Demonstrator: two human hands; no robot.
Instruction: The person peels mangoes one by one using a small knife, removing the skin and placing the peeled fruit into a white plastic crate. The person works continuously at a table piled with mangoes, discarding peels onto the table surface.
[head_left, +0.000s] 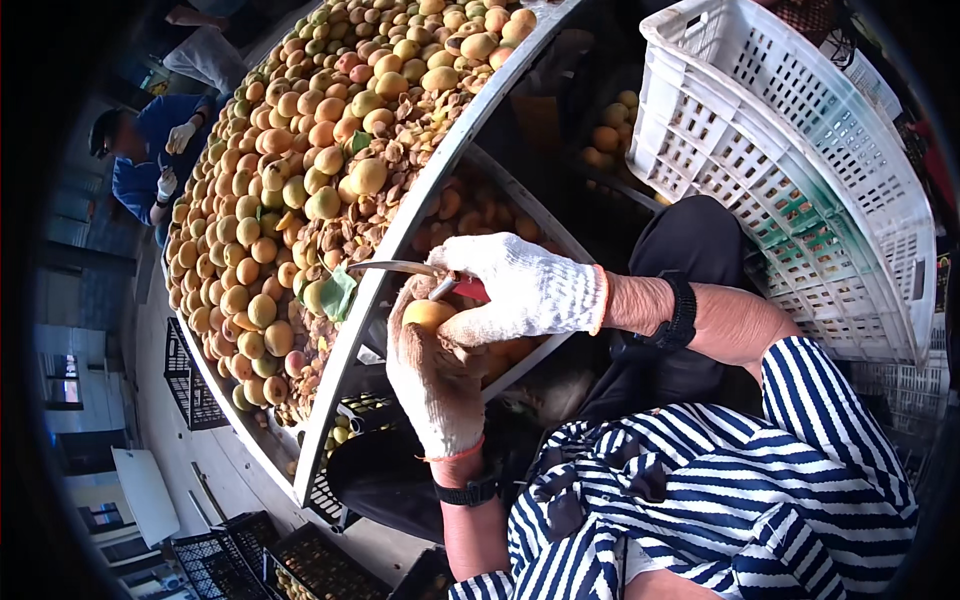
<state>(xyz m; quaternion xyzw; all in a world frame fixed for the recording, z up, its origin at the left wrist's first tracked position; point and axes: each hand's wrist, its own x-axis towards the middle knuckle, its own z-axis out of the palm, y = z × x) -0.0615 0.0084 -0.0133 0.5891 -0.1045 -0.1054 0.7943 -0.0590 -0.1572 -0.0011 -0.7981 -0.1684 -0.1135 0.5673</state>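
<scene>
My left hand (439, 375), in a stained white knit glove, is closed around a yellow-orange apricot (427, 313). Just above it my right hand (517, 289), gloved the same way, grips a tool with a red handle (472, 289) and a curved metal blade (397, 266); the type of tool is not certain. The blade reaches over the metal rim (375, 289) of a large table heaped with apricots (322, 131). Brown pits or scraps (405, 150) and a green leaf (338, 292) lie near that rim.
White plastic crates (757, 150) stand at the right. Below the table rim more apricots (480, 206) lie in a framed container. Black crates (315, 562) sit on the floor at the lower left. Across the table a person in blue (146, 161) with gloved hands works.
</scene>
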